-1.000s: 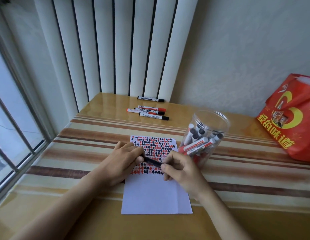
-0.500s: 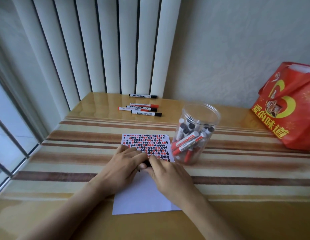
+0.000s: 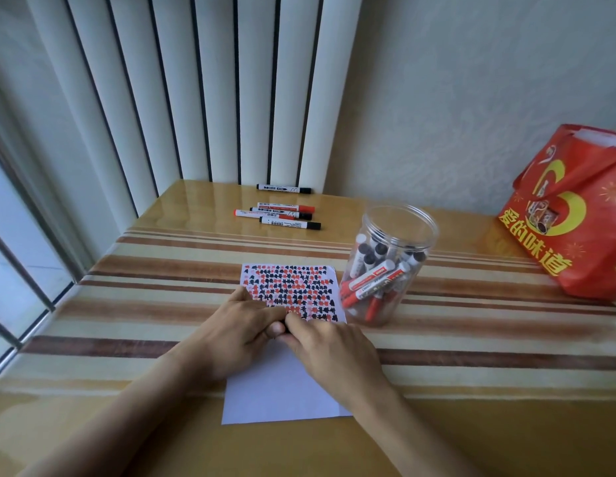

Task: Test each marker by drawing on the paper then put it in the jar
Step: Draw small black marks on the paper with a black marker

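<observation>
Marker (image 3: 282,326), a black one, is almost hidden where our left hand (image 3: 239,330) and right hand (image 3: 328,349) meet, both pinching it with curled fingers over the paper (image 3: 282,390) on the worktop (image 3: 471,342). Beyond our right hand stands the open jar (image 3: 390,266) of markers; five loose markers (image 3: 282,215) lie farther off.

Both hands meet over the paper (image 3: 282,390), the left hand (image 3: 237,325) and right hand (image 3: 330,346) apparently pinching a mostly hidden black marker (image 3: 283,326) between them. The jar (image 3: 385,266) of markers stands just right; five loose markers (image 3: 282,215) lie far.
</observation>
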Available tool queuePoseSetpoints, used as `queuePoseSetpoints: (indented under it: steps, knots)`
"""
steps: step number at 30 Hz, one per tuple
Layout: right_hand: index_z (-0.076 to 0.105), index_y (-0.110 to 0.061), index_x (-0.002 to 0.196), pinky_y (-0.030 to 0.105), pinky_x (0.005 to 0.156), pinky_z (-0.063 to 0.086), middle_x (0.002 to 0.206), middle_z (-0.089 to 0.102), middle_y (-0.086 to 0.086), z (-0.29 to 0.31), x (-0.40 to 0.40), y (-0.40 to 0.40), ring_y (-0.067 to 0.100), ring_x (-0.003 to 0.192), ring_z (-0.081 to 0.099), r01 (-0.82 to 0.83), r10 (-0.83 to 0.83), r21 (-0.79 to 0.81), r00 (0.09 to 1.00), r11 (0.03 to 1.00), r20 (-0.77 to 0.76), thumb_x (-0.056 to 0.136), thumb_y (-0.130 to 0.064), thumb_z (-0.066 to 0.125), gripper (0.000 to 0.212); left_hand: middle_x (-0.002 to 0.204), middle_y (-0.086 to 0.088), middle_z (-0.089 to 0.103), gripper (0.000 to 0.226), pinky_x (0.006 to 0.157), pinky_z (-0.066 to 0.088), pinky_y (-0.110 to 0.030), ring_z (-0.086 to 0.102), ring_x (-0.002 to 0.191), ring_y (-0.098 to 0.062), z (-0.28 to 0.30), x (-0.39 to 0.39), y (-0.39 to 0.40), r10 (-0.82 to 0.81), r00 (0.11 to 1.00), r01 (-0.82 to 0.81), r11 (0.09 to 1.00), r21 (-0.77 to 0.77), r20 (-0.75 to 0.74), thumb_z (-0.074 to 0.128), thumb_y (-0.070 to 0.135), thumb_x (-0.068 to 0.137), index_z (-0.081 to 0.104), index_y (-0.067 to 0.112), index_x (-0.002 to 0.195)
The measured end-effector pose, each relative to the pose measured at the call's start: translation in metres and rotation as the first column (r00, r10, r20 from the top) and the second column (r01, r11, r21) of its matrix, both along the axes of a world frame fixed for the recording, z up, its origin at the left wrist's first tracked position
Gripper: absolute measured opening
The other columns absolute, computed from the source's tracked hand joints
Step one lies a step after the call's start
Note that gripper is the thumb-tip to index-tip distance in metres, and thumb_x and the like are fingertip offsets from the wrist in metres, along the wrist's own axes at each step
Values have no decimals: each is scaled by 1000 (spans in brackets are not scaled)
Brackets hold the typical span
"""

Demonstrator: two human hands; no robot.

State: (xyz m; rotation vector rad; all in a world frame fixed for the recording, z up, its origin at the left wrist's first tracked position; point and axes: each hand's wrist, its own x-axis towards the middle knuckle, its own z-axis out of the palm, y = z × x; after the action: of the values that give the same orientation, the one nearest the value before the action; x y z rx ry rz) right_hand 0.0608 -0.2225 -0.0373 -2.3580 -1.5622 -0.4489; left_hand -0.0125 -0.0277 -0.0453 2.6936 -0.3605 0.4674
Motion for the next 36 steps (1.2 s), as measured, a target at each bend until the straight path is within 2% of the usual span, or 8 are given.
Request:
queuePoseSetpoints:
  steps: [8, 14, 20, 24, 26, 28, 30, 36]
  knots:
    - [41, -21, 99, 37, 49, 32, 70, 56, -1, 0, 6, -2, 25, 57, 52, 137, -102, 134, 966, 981, -238, 108, -39, 36, 20, 94, 18, 49, 30, 78, 33, -36, 46, 91, -11, -10, 7, 16, 253, 958, -246, 967, -65, 134, 32, 48, 104, 56, 30, 100]
    - [66, -10, 116, 29, 82, 50, 107, 63, 0, -1, 24, -9, 15, 93, 61, 206, -71, 285, 905, 936, -420, 100, -7, 60, 17, 118, 15, 53, 18, 101, 36, -44, 46, 119, -13, -23, 17, 23, 388, 921, -388, 919, -71, -7, 62, 43, 93, 62, 39, 110]
    - [60, -19, 99, 35, 72, 57, 91, 64, -8, -2, 30, -9, 17, 80, 69, 152, 100, 426, 852, 892, -513, 103, -8, 59, 12, 139, 13, 49, 56, 109, 31, -44, 40, 135, -12, -19, 13, 28, 414, 908, -418, 905, -73, -72, 38, 68, 93, 46, 39, 140]
    - [75, -17, 108, 36, 77, 61, 101, 73, 5, -4, 29, -13, 26, 89, 74, 322, 381, 485, 336, 813, -862, 102, -6, 52, 26, 164, 12, 22, 71, 123, 11, -46, 9, 153, -9, -18, 0, 43, 415, 900, -408, 910, 79, -136, 17, 80, 90, 22, 48, 154]
    - [76, -12, 119, 34, 82, 60, 116, 71, 15, -3, 29, -15, 30, 98, 73, 415, 526, 487, 24, 768, -850, 100, 6, 46, 40, 167, 13, 7, 75, 124, 2, -48, -10, 152, -4, -22, -6, 46, 419, 885, -397, 907, 142, -201, 9, 84, 87, 11, 51, 154]
    - [72, -7, 128, 31, 83, 59, 121, 70, 19, -3, 29, -17, 29, 103, 72, 461, 603, 498, -107, 735, -791, 99, 16, 41, 48, 167, 13, 2, 75, 124, -2, -49, -14, 151, -4, -23, -8, 44, 425, 879, -394, 903, 173, -216, 6, 85, 86, 5, 52, 154]
    - [66, -4, 133, 30, 80, 59, 115, 72, 16, -2, 28, -17, 24, 99, 72, 448, 593, 505, -71, 737, -802, 99, 14, 47, 43, 167, 12, 3, 76, 124, -3, -49, -13, 152, -4, -22, -8, 41, 434, 876, -402, 898, 179, -212, 6, 84, 86, 6, 51, 155]
    - [64, -6, 96, 23, 49, 41, 66, 59, 5, -8, 20, -14, 17, 51, 53, 440, 304, 446, 357, 779, -883, 94, -21, 72, 17, 167, 13, 9, 77, 125, -4, -46, -8, 152, -3, -23, -7, 42, 440, 876, -416, 896, 154, -197, 9, 84, 85, 13, 51, 155]
